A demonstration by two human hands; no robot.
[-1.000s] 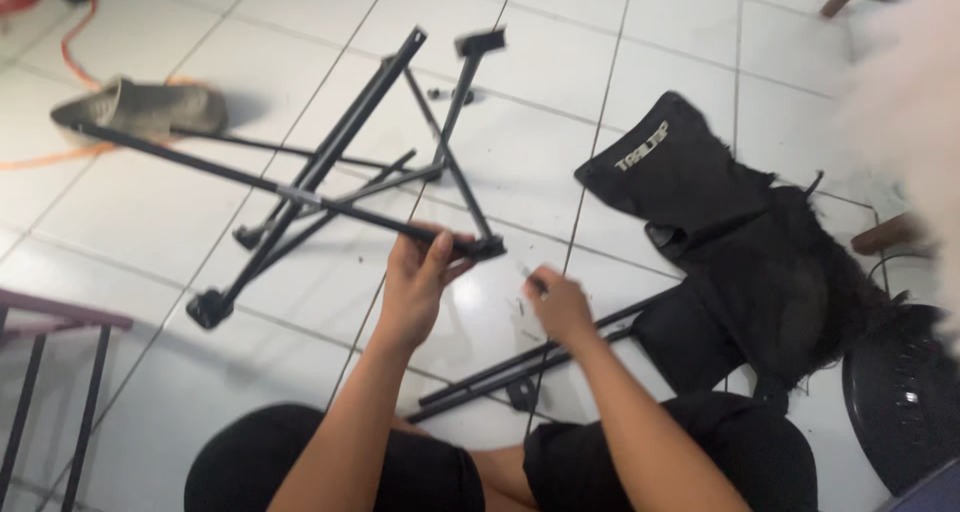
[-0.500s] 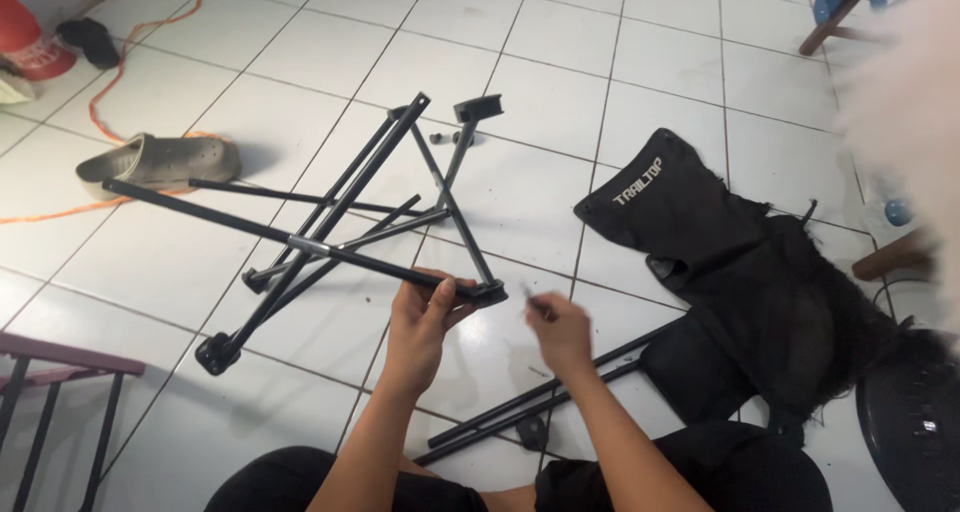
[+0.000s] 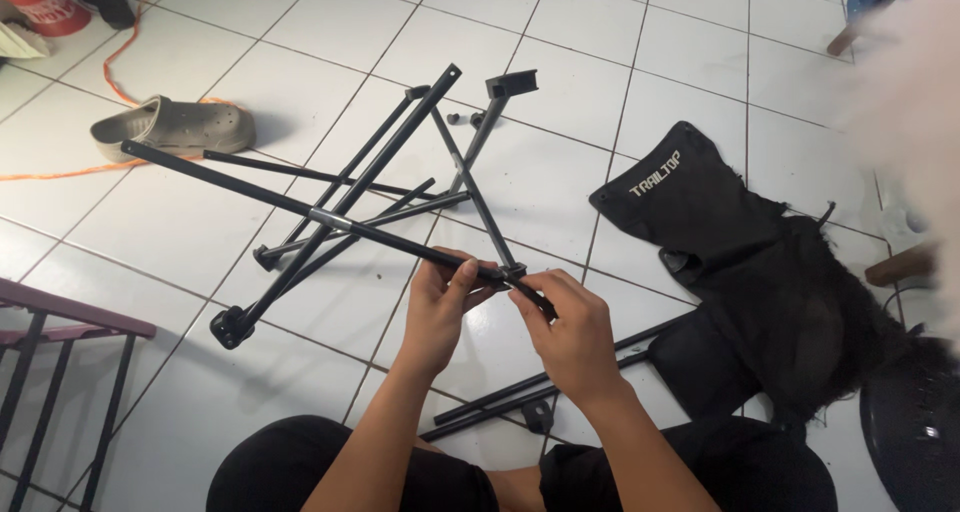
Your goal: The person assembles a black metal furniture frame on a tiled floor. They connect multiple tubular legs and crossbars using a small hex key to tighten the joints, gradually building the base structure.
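Gripping the black folding chair frame [image 3: 350, 217] at its near joint, my left hand [image 3: 440, 307] pinches the tube while my right hand [image 3: 570, 327] closes over the end; I judge fingers could get nipped if the crossed legs scissor shut.

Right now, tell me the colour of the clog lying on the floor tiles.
Grey-beige. The clog shows best in the head view, upper left, beside the orange cord.

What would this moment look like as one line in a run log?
left hand: grips black folding frame rod | right hand: on frame joint | black fabric bag: on floor, right | grey clog: far left
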